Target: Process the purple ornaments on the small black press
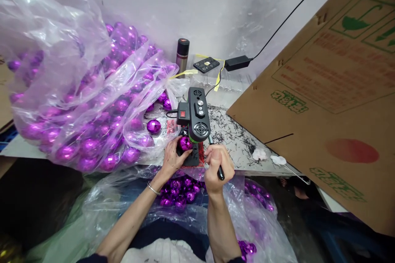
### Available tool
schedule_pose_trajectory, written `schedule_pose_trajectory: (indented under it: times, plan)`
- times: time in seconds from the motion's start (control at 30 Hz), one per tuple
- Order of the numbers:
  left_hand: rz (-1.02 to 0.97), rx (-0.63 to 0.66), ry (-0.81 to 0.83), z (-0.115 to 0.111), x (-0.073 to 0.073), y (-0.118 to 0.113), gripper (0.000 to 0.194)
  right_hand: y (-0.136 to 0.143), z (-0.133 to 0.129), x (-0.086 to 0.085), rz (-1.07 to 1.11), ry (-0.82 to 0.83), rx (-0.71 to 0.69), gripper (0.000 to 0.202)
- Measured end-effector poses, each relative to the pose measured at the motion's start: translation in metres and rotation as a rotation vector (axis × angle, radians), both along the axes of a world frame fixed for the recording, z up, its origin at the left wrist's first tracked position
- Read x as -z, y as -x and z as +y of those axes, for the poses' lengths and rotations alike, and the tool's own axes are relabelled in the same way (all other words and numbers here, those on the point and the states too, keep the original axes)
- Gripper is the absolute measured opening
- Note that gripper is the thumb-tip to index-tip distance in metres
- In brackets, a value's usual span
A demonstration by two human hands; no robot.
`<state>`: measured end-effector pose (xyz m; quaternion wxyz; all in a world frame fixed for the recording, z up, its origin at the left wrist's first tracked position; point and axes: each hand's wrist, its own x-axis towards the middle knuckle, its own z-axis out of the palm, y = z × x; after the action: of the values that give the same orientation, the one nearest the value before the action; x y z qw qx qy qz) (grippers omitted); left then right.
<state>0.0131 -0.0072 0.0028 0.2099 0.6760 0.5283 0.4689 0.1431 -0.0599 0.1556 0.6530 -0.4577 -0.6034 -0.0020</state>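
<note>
My left hand [174, 156] has its thumb and fingers round a shiny purple ball [185, 143], which sits beneath the head of a black machine [199, 113] at the table's front edge. My right hand [219, 167] is wrapped round the black-ended lever [220, 173] on the machine's right side. A red switch [182, 114] shows on the machine's left. Another purple ball [153, 126] lies on the table just left of the machine.
A clear bag of purple balls [92, 127] fills the left side. At right leans a large cardboard box [308, 90]. Behind the machine stand a dark bottle [182, 54], a black keypad-like device [206, 65] and a power adapter [237, 63]. More balls [180, 192] lie in plastic below.
</note>
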Motion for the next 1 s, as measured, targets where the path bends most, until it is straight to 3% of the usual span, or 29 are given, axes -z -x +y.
schedule_pose_trajectory:
  times: [0.37,0.6,1.0]
  plan:
    - [0.069,0.107,-0.134,-0.002,0.0,0.008,0.056,0.002,-0.001,0.003,-0.001,-0.013,0.02,0.038]
    - [0.001,0.137,-0.062,0.003,0.005,0.001,0.059,0.003,-0.002,0.005,0.002,-0.013,0.024,0.038]
    - [0.004,0.149,0.022,0.0,0.002,0.003,0.059,0.004,0.001,0.062,0.049,-0.064,0.05,0.041]
